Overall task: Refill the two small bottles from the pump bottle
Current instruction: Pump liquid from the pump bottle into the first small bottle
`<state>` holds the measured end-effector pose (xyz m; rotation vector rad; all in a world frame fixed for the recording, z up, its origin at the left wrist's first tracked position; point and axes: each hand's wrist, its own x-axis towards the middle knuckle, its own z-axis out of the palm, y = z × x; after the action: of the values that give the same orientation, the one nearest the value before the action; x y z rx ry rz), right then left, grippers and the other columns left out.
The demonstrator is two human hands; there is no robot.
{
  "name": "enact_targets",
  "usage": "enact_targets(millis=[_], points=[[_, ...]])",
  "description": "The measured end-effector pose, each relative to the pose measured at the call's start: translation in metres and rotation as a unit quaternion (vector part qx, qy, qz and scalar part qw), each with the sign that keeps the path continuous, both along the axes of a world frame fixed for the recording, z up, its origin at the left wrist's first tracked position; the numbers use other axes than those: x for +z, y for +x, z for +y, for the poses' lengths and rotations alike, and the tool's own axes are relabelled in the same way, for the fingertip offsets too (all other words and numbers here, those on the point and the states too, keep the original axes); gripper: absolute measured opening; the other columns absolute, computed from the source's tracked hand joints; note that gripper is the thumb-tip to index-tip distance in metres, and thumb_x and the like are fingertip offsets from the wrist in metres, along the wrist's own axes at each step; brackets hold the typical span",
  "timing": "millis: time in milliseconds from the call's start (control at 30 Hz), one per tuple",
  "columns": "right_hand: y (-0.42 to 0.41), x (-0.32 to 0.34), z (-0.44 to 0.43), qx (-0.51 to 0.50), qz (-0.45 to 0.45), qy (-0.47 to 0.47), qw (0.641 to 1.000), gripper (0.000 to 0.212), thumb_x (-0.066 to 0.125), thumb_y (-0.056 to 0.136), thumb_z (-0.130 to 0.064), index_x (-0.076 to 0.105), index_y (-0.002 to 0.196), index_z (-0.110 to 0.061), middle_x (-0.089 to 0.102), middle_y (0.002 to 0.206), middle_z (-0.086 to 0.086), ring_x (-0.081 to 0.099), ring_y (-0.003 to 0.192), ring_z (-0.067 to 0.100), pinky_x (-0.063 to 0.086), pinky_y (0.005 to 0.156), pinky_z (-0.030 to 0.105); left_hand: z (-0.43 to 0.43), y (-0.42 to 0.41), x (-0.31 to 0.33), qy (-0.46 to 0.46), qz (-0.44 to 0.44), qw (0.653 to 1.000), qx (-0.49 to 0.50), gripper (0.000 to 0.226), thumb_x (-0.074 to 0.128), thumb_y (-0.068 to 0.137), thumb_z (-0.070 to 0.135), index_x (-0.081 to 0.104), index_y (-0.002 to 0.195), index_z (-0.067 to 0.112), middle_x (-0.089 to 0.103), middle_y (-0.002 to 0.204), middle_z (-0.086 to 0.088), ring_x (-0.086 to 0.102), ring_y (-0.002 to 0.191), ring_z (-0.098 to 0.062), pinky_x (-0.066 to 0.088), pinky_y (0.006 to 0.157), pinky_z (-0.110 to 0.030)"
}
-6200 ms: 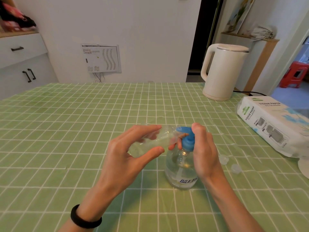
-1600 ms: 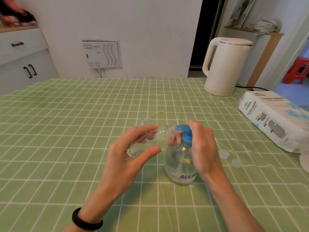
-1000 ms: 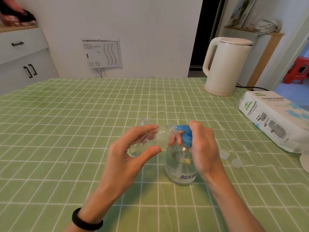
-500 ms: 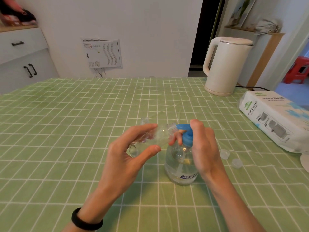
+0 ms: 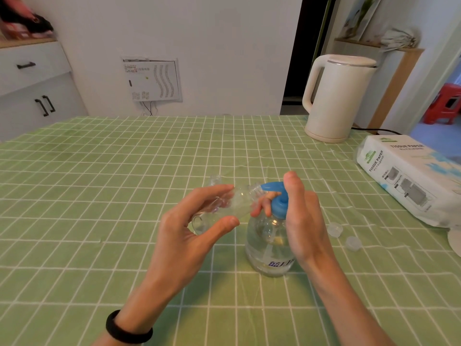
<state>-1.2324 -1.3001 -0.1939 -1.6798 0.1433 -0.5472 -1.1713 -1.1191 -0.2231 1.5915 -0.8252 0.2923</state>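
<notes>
A clear pump bottle (image 5: 270,248) with a blue pump head (image 5: 279,201) stands on the green checked tablecloth (image 5: 99,196). My right hand (image 5: 303,221) wraps the pump head, with the thumb on top. My left hand (image 5: 189,228) holds a small clear bottle (image 5: 234,206) tilted on its side, its open mouth at the blue spout. A second small clear bottle (image 5: 215,179) stands open just behind my left hand, mostly hidden. Two small clear caps (image 5: 335,229) (image 5: 353,243) lie to the right of the pump bottle.
A white electric kettle (image 5: 336,96) stands at the far right of the table, its cord trailing right. A white tissue paper pack (image 5: 409,178) lies along the right edge. A white round object (image 5: 455,240) shows at the right border.
The blue pump head has risen a little under my right thumb compared with a second ago. Both hands and the small bottle stay in place.
</notes>
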Motion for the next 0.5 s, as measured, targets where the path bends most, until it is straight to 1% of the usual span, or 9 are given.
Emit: enact_targets(millis=[100,167,200,233,267,333,400,500], points=[[0.0016,-0.0006,-0.0015,0.007,-0.014,-0.001,1.000,0.059,0.032,0.095,-0.054,0.053,0.048,-0.025,0.077,0.068,0.005,0.072,0.072,0.009,0.047,0.069,0.009,0.0005,0.0003,-0.0008,0.006,-0.001,1.000,0.001,0.046,0.079,0.086,0.037,0.068,0.130,0.042,0.075,0.123,0.017,0.073,0.116,-0.013,0.053,0.101,-0.019],[0.0029,-0.0016,-0.0035,0.015,-0.011,-0.010,1.000,0.055,0.033,0.097,-0.040,0.053,0.052,-0.015,0.076,0.069,0.010,0.071,0.071,0.012,0.047,0.068,0.013,0.0004,-0.0002,-0.0012,0.012,-0.003,1.000,0.000,0.046,0.079,0.086,0.038,0.068,0.130,0.042,0.075,0.122,0.017,0.073,0.115,-0.012,0.052,0.100,-0.018],[0.0034,-0.0020,-0.0042,0.017,-0.009,-0.016,1.000,0.054,0.033,0.097,-0.037,0.053,0.054,-0.011,0.077,0.070,0.011,0.071,0.072,0.012,0.048,0.069,0.015,0.0000,-0.0006,-0.0012,0.014,-0.002,1.000,-0.002,0.046,0.079,0.086,0.039,0.068,0.130,0.042,0.075,0.123,0.018,0.073,0.115,-0.011,0.052,0.101,-0.018],[0.0035,-0.0027,-0.0045,0.017,-0.009,-0.020,1.000,0.055,0.033,0.097,-0.037,0.054,0.055,-0.010,0.077,0.071,0.012,0.071,0.072,0.012,0.048,0.070,0.015,-0.0004,-0.0011,-0.0013,0.014,-0.001,1.000,-0.003,0.045,0.079,0.086,0.039,0.068,0.130,0.042,0.075,0.123,0.018,0.073,0.115,-0.010,0.052,0.101,-0.017],[0.0034,-0.0030,-0.0042,0.017,-0.011,-0.020,1.000,0.056,0.032,0.097,-0.040,0.055,0.054,-0.013,0.078,0.072,0.010,0.072,0.073,0.012,0.048,0.071,0.014,-0.0006,-0.0014,-0.0012,0.014,-0.002,1.000,-0.002,0.045,0.078,0.086,0.039,0.068,0.130,0.042,0.075,0.123,0.019,0.073,0.115,-0.009,0.052,0.101,-0.017],[0.0024,-0.0030,-0.0025,0.014,-0.014,-0.012,1.000,0.061,0.030,0.096,-0.053,0.056,0.051,-0.022,0.079,0.072,0.006,0.073,0.076,0.011,0.049,0.074,0.012,-0.0006,-0.0020,-0.0010,0.012,-0.004,1.000,0.000,0.045,0.078,0.087,0.039,0.067,0.131,0.044,0.075,0.123,0.020,0.072,0.116,-0.008,0.052,0.101,-0.017],[0.0017,-0.0029,-0.0017,0.010,-0.014,-0.005,1.000,0.065,0.027,0.095,-0.063,0.057,0.051,-0.024,0.079,0.072,0.004,0.074,0.078,0.011,0.048,0.076,0.010,-0.0003,-0.0022,-0.0007,0.009,-0.005,1.000,0.003,0.046,0.078,0.087,0.039,0.067,0.131,0.045,0.074,0.123,0.021,0.072,0.116,-0.007,0.052,0.099,-0.016],[0.0016,-0.0025,-0.0011,0.008,-0.020,0.000,1.000,0.065,0.028,0.094,-0.063,0.056,0.050,-0.024,0.078,0.071,0.003,0.075,0.077,0.010,0.047,0.075,0.008,-0.0007,-0.0025,-0.0011,0.006,-0.001,1.000,0.006,0.046,0.078,0.087,0.039,0.067,0.131,0.044,0.074,0.124,0.020,0.072,0.116,-0.009,0.055,0.097,-0.019]])
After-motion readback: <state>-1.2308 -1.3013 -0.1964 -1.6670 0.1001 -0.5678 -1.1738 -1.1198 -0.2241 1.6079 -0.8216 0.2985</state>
